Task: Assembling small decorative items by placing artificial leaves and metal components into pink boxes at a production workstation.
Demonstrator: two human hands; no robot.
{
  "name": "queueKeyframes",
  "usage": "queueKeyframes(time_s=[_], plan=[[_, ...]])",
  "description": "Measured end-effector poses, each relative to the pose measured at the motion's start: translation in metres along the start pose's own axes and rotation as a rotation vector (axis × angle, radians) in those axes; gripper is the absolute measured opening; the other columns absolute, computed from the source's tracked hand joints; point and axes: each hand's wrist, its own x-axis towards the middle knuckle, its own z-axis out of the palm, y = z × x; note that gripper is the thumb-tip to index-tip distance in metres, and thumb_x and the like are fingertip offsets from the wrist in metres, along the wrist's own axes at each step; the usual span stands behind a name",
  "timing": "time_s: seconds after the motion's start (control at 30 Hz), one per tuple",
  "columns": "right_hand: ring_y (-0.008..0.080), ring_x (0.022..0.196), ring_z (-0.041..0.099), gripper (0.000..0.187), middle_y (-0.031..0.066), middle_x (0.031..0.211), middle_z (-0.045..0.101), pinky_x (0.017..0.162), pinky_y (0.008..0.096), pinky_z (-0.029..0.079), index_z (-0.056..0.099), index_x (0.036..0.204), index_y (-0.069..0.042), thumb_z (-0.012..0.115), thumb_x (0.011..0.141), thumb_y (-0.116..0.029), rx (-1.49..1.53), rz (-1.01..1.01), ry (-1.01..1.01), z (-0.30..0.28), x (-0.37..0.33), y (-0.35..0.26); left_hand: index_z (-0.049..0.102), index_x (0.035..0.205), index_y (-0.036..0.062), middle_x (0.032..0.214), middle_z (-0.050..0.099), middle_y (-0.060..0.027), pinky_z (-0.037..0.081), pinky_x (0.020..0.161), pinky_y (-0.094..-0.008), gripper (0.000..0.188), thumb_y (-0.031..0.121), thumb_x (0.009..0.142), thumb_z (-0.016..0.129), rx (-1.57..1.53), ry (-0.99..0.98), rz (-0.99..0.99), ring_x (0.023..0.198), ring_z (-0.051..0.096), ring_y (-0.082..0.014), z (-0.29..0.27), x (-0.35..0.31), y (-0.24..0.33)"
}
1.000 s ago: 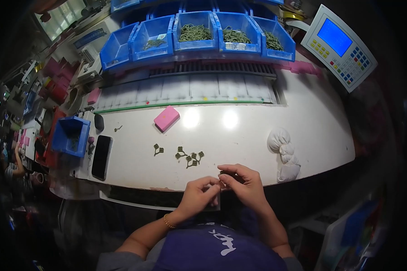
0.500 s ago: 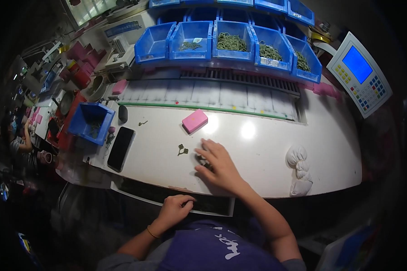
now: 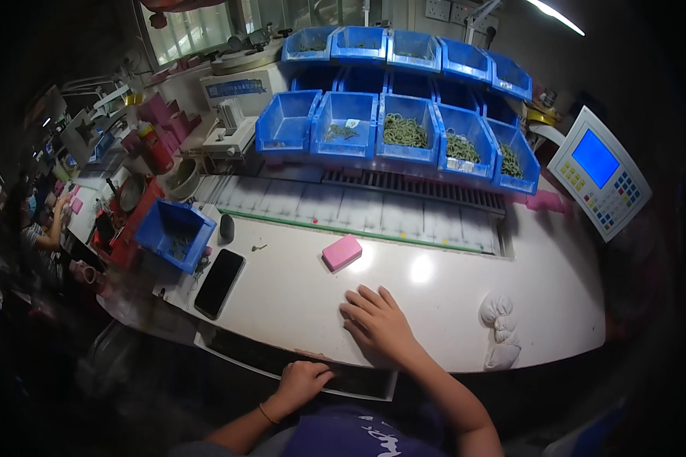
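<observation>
Fingers [image 3: 367, 301] slightly spread, palm down over the white tabletop [image 3: 282, 305]
Whatever lies beneath the right hand [image 3: 381, 324] is hidden; a low palm and closer fingers would probably give better control. At the open drawer [image 3: 392, 387], under the tabletop's near edge, the left hand [image 3: 301, 381] curls; I cannot tell whether it pinches anything. Beyond the right fingertips sits a pink block [image 3: 342, 253].

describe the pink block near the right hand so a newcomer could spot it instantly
Start at the rows of blue bins and come down past the green strip onto the white tabletop. Just beyond the right hand lies the pink block. Its colour and thick, boxy shape set it apart from the flat black phone farther left.
</observation>
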Motion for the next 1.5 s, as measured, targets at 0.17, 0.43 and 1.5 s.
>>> queueKeyframes(time_s=[0.17, 0.43, 1.5], plan=[[0.0331, 0.128, 0.048, 0.030, 0.0099, 0.132, 0.058, 0.110, 0.0496, 0.034, 0.064, 0.118, -0.011, 0.065, 0.091, -0.024, 0.046, 0.068, 0.033, -0.017, -0.035, 0.003, 0.065, 0.115, -0.0047, 0.108, 0.072, -0.0139, 0.058, 0.083, -0.0360, 0.032, 0.022, 0.100, 0.055, -1.061, -0.370, -0.376, 0.088, 0.071, -0.0266, 0.016, -0.002, 0.016], [0.0332, 0.118, 0.058, 0.024, 0.0105, 0.121, 0.065, 0.104, 0.0498, 0.042, 0.070, 0.104, -0.009, 0.073, 0.081, -0.015, 0.136, 0.098, 0.156, -0.010, -0.086, -0.046, 0.053, 0.125, -0.0024, 0.125, 0.060, -0.0177, 0.043, 0.109, -0.0397, 0.035, 0.020, 0.103, 0.039, -2.785, -1.096, -0.312, 0.118, 0.058, -0.0272, 0.121, 0.027, 0.021], [0.0259, 0.071, 0.064, 0.015, 0.0137, 0.079, 0.066, 0.066, 0.0361, 0.050, 0.071, 0.099, -0.002, 0.064, 0.091, -0.013, 0.449, 0.472, 0.443, -0.034, -0.084, 0.011, 0.059, 0.103, -0.0036, 0.103, 0.065, -0.0176, 0.053, 0.092, -0.0436, 0.025, 0.016, 0.101, 0.045, -2.240, 0.280, 0.094, 0.098, 0.063, -0.0308, -0.175, 0.255, 0.055]])
